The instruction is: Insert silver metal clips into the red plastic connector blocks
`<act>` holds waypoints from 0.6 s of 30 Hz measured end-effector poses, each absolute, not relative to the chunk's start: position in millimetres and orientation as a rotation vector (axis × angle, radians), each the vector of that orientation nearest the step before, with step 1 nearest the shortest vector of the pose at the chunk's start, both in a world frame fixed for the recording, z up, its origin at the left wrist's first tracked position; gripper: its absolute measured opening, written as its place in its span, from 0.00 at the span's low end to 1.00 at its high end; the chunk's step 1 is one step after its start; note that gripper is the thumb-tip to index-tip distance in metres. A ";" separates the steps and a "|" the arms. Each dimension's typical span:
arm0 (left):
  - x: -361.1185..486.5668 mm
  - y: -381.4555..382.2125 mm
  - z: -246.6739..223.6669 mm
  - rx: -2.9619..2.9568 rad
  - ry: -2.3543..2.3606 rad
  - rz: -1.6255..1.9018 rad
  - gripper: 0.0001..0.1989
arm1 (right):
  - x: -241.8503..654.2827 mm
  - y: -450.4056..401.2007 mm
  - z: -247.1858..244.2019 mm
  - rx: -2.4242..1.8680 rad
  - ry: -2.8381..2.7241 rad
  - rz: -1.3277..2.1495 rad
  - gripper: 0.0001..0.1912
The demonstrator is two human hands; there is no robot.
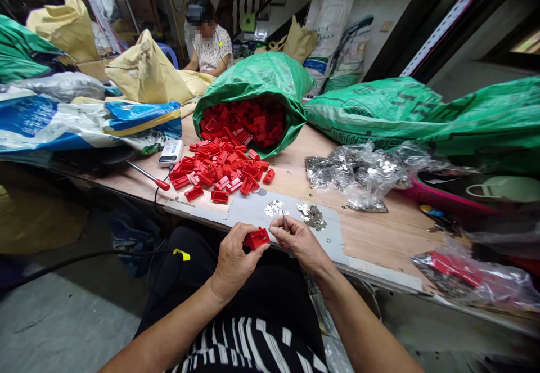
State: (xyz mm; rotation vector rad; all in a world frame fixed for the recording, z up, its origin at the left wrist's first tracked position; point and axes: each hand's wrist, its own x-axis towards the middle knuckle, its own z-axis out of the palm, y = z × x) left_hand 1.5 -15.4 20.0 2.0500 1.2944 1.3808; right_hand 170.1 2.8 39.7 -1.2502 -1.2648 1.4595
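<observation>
In front of my lap, my left hand (pixel 237 254) grips a small red plastic housing (pixel 257 238) with its hollow side showing. My right hand (pixel 300 242) is closed just right of the housing, thumb and index finger pinched near its edge. A thin, dark-tipped tool (pixel 285 222) sticks up from the right hand; its kind cannot be made out. Whether the fingertips also pinch a tiny part is too small to tell. Beyond the hands, small shiny metal plates (pixel 274 208) and a pile of darker metal pieces (pixel 315 217) lie on a grey mat (pixel 335 237).
Loose red housings (pixel 219 165) spill from a green sack (pixel 257 75) onto the table (pixel 320 136). Clear bags of metal parts (pixel 363 170) lie at right, near a pink basket (pixel 439 196). A red-handled tool (pixel 147 175) and white device (pixel 171 152) lie left. A person (pixel 211 46) sits opposite.
</observation>
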 end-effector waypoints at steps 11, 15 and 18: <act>4.3 -18.6 22.7 2.171 1.196 1.445 0.11 | 170.0 -3.5 29.0 -1.298 -1.380 1.276 0.14; 5.6 -19.4 19.5 2.247 1.165 1.400 0.12 | 166.2 -7.0 26.6 -1.318 -1.373 1.220 0.14; 7.0 -19.5 18.8 2.268 1.160 1.395 0.11 | 159.3 -10.1 22.9 -1.311 -1.335 1.183 0.16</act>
